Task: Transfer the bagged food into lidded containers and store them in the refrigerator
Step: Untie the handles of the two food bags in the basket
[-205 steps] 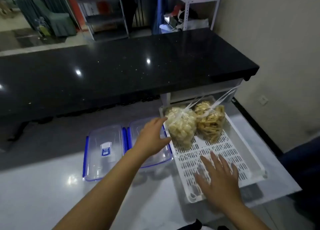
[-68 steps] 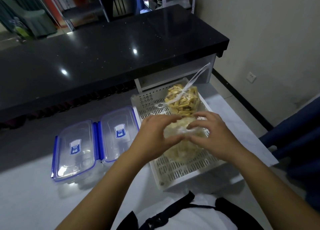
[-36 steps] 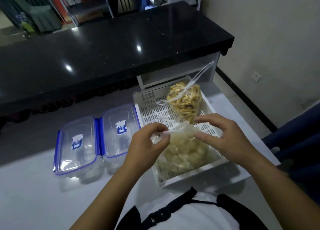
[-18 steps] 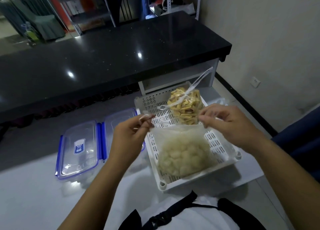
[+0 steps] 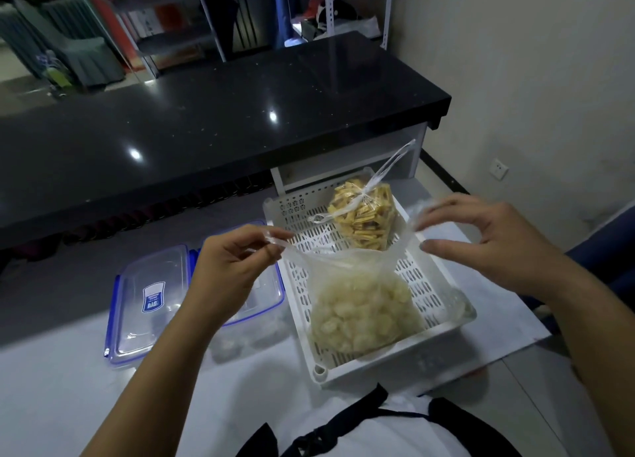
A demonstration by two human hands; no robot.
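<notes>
The left hand [image 5: 233,267] is pinching the left lip of the pale bag [image 5: 364,315] between thumb and forefinger, holding the film stretched out above the left wall of the tray [image 5: 443,284]. The right hand [image 5: 491,247] is working at the bag's right lip, fingers above and thumb below, spread fairly wide. Those fingertips are blurring and plastic is smearing round them, so I cannot tell whether they are actually gripping the film. Between the two hands the bag's mouth is gaping open.

The bag's belly, full of pale lumps, is sitting in the near half of the white slotted tray, close against the near wall. Just behind it, in the far half, the yellow bag [image 5: 364,219] is standing upright, knotted at the top, one tie tail sticking up to the right.

Two clear containers are lying side by side on the white table [image 5: 68,388], left of the tray, lids on with blue clips. The left container [image 5: 147,298] is showing its label. The right container [image 5: 268,295] is hiding mostly behind the left hand and wrist, just beside the tray. A black counter [image 5: 206,130] is running across beyond the table.
</notes>
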